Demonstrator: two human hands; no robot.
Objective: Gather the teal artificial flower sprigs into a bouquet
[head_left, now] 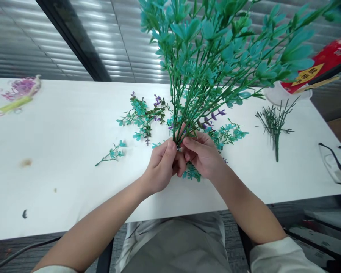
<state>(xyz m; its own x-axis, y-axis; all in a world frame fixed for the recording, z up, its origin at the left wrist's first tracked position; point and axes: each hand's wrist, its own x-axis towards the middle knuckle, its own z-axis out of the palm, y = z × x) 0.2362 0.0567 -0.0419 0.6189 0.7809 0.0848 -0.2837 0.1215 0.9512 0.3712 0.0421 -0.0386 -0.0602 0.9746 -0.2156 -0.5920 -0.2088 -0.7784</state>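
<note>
A large bunch of artificial flowers [204, 72], with teal petals and green stems, rises over the middle of the table. My left hand [165, 163] is closed around the lower stem ends, thumb on top. My right hand [201, 151] pinches stems at the same place from the right, its fingertips close to the left hand. The very ends of the stems are hidden by my fingers. Beneath and behind the bunch lie loose teal sprigs [139, 110] and purple-tipped sprigs [211, 119]. A single short teal sprig [112, 154] lies apart on the left.
A bare dark green stem cluster [275, 131] lies to the right, near a red package [322, 66] and a whitish dish [272, 94]. Eyeglasses [337, 165] rest at the right edge. Purple strands [22, 89] and a yellow strip [15, 105] sit far left on the white table [74, 151].
</note>
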